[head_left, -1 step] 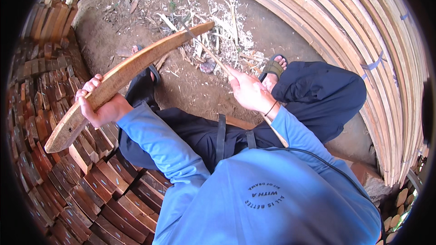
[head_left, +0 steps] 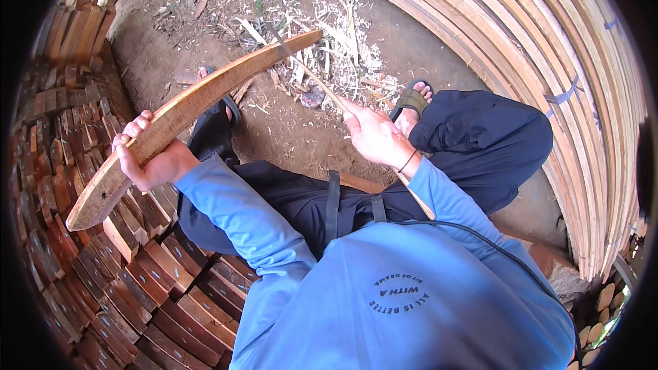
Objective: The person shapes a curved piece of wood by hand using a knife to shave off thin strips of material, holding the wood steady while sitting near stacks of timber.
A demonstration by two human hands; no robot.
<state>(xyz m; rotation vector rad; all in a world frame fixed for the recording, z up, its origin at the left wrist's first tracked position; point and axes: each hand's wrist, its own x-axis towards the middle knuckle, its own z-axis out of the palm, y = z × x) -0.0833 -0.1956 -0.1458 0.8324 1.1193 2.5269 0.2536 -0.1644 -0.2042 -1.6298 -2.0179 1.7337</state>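
My left hand [head_left: 156, 164] is wrapped round the near part of a curved wooden plank [head_left: 199, 106], which slants up and away to the right. My right hand [head_left: 375, 136] is closed on the long, thin wooden handle of a knife [head_left: 321, 85]. The handle's rear end runs back beneath my right forearm. The knife's narrow, dark blade [head_left: 279, 40] crosses the plank near its far end. Whether its edge bites into the wood is too small to tell.
Pale wood shavings [head_left: 349, 44] litter the dirt ground beyond the plank. Stacked wooden blocks [head_left: 137, 281] fill the left side. Long curved strips [head_left: 507, 27], tied with blue bands, stand along the right. My legs [head_left: 473, 137] are spread, with a sandalled foot [head_left: 413, 101] at right.
The knife's blade sits very slightly farther out across the plank. Both hands keep their hold.
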